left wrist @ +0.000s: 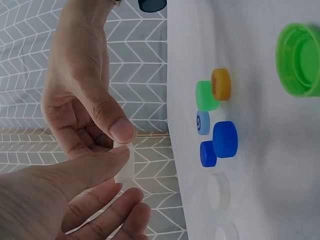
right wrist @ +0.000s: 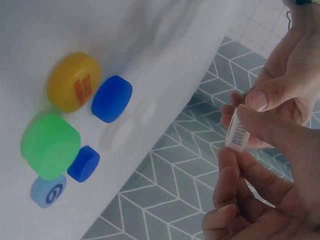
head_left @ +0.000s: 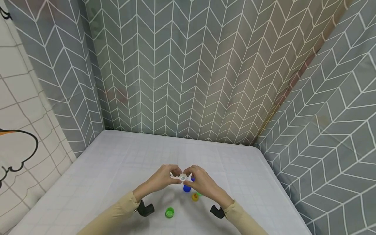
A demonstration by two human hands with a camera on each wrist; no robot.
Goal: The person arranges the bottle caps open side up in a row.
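A white bottle cap (right wrist: 237,134) with dark printed characters on its side is held up off the table, between my two hands. My left hand (head_left: 164,178) pinches it, thumb lying along it in the left wrist view. From the other side my right hand (head_left: 202,183) also grips the cap, with thumb and fingertips; its other fingers curl loosely below in the right wrist view. Under the hands lie a blue cap (left wrist: 225,139), a smaller blue cap (left wrist: 208,153), a yellow cap (left wrist: 221,84) with red print, a green cap (right wrist: 50,146) and a light blue cap (right wrist: 48,191).
An upturned green cap (head_left: 169,212) lies nearer me, left of the others. Two white caps, one here (left wrist: 220,191), lie beyond the blue ones. The white-covered table (head_left: 132,153) is bordered by patterned curtains (head_left: 182,81) behind and at the sides.
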